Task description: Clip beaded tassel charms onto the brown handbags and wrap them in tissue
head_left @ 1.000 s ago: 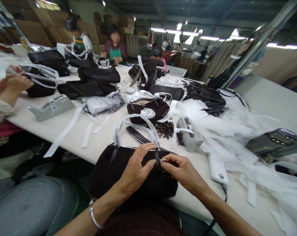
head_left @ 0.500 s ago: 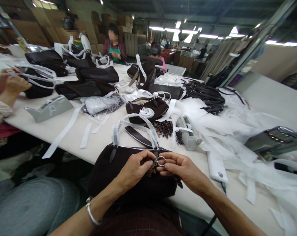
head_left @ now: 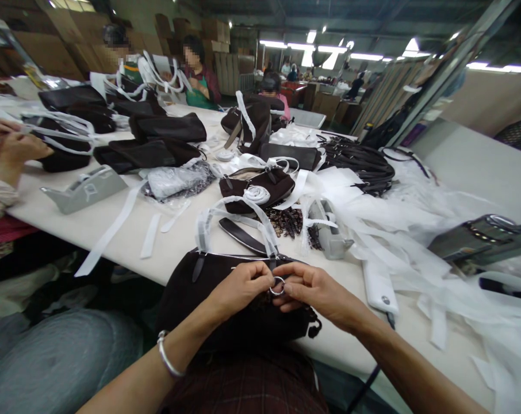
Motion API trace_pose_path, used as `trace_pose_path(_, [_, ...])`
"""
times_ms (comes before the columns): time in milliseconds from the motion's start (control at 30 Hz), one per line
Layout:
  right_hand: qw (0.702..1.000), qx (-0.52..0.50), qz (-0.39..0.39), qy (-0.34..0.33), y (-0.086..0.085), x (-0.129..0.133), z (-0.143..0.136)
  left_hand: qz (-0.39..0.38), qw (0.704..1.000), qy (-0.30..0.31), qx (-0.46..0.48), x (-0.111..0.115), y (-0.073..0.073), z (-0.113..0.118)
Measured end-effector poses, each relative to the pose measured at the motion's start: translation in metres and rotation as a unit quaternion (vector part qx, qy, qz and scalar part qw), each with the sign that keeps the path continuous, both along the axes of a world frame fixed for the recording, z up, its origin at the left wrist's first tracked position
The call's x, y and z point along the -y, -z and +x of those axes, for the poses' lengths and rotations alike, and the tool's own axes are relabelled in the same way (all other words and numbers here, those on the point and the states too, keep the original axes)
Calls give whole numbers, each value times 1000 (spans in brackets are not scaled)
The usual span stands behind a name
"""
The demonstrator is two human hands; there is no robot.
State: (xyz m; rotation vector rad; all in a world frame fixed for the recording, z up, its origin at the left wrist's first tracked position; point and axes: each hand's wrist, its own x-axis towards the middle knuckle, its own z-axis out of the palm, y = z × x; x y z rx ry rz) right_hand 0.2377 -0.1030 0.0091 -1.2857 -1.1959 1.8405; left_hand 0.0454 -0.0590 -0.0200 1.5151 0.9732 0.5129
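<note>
Metal ring, round, silvery, between your fingertips; dark handbag, wrapped handles raised, at your near table edge.

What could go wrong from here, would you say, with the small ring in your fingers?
The metal ring is small and held only at the fingertips of the left hand and right hand, so it might slip. The dark braided piece hanging below the right hand could snag or get pinched. The cable from the white device passes close to the right forearm, which might tug it.
</note>
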Motion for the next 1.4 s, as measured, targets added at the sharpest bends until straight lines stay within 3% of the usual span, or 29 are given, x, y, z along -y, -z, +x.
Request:
trace_pose_path(100, [998, 43, 41, -20, 1, 2, 3, -80, 995, -27, 56, -1, 5, 0])
trace_pose_path(167, [998, 48, 50, -6, 1, 3, 4, -88, 992, -36, 81, 0, 5, -1])
trace_pose_path(333, [998, 23, 51, 28, 8, 1, -2, -23, 997, -30, 64, 1, -6, -4])
trace_pose_path(567, [979, 112, 170, 31, 13, 1, -16, 28, 999, -7, 46, 3, -14, -5])
trace_pose_path(700, [987, 79, 140, 22, 6, 0, -16, 22, 998, -21, 63, 5, -11, -4])
trace_pose_path(900, [991, 49, 98, 73, 1, -3, -8, -48, 988, -54, 133, 6, -6, -3])
trace_pose_path(1100, [972, 105, 204, 52, -5, -1, -5, -153, 961, -31, 227, 2, -3, 3])
trace_pose_path(1167, [968, 114, 220, 29, -4, 1, -8, -142, 968, -28, 204, 1, -4, 4])
trace_pose_path(1267, [939, 194, 284, 14, 2, 1, -9, -81, 990, 5, 114, -1, -8, 0])
trace_pose_path(1333, [921, 231, 312, 2, 3, -1, -7, -43, 996, 53, 59, -3, -10, -6])
trace_pose_path(1400, [912, 238, 334, -14, 1, -5, -2, -67, 990, 108, 63, -5, -11, -11])
